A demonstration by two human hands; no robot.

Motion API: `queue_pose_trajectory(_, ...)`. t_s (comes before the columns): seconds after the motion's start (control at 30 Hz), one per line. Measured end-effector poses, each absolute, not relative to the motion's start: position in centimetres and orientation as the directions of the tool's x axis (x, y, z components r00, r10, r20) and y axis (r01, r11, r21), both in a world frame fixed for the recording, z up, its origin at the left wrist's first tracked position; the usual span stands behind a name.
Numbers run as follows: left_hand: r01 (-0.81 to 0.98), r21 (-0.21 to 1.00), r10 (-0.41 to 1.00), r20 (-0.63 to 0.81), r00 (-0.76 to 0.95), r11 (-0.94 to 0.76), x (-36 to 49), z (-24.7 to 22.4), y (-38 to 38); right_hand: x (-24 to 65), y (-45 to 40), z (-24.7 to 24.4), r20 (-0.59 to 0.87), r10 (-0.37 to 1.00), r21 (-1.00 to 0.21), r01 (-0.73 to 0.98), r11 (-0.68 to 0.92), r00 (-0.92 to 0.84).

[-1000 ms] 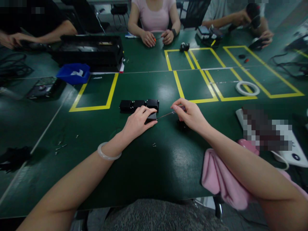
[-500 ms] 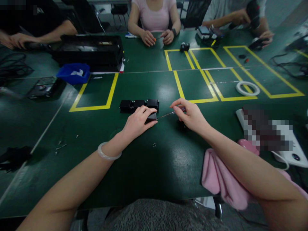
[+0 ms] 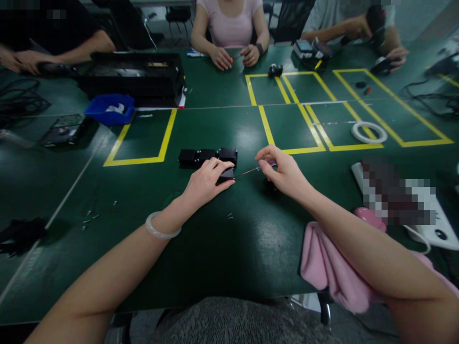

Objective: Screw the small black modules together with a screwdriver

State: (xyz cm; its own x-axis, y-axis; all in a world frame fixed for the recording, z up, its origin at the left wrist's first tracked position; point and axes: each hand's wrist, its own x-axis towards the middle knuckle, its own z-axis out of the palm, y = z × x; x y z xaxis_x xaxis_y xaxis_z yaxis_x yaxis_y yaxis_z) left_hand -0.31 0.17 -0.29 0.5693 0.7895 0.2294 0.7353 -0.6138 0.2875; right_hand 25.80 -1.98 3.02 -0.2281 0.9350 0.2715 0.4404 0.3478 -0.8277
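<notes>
Metal screwdriver shaft [image 3: 248, 171], plastic-looking block [image 3: 225, 176], smooth glossy tabletop [image 3: 251, 253]

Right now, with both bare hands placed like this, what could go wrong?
Slip: the thin metal-shafted hand tool in the right hand has its tip close to the thumb of the left hand; a slip might jab it.

Shift: only the left hand visibly steadies the small black block, so it could twist under pressure.

Loss: the two small silver screws lie loose on the green tabletop; a forearm might sweep them away.
</notes>
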Motion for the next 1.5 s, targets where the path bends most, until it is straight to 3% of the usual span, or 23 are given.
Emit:
queue_pose_trajectory(0.97, 0.74, 0.278, 0.79, 0.224, 0.57, -0.613, -0.28, -0.32, 0.23, 25.71, -1.81, 2.41, 0.324, 0.917, -0.82, 0.414, 0.396, -0.233)
queue_pose_trajectory(1.23, 0.74, 0.273, 0.789, 0.221, 0.574, -0.615, -0.32, -0.31, 0.24, 25.81, -1.76, 2.4, 0.253, 0.944, -0.847, 0.423, 0.321, -0.21)
queue_pose_trajectory(1.5, 0.738, 0.273, 0.787, 0.237, 0.57, -0.617, -0.34, -0.57, 0.25, 25.82, -1.75, 2.29, 0.305, 0.927, -0.831, 0.414, 0.371, -0.218)
